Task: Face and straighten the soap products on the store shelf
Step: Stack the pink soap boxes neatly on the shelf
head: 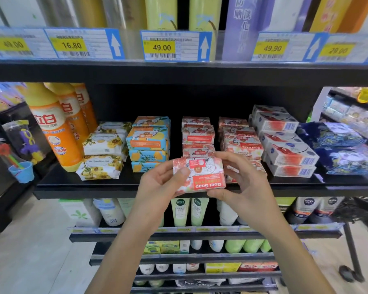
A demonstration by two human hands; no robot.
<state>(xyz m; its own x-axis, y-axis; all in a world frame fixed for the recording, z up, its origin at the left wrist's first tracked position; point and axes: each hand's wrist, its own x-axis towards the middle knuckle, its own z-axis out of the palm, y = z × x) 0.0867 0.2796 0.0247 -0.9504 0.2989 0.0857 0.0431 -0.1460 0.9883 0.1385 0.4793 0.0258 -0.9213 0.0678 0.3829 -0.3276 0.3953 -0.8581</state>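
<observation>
In the head view, you hold the Goat Soap box (199, 175) at the centre of the frame. Your left hand (157, 185) pinches its left end, thumb on the face, and your right hand (244, 183) curls round its right end. Its long axis runs across the frame, with the lettering upside down. Its pink stack (198, 134) sits just above it on the shelf (83, 186), so a half turn likely comes first.
</observation>
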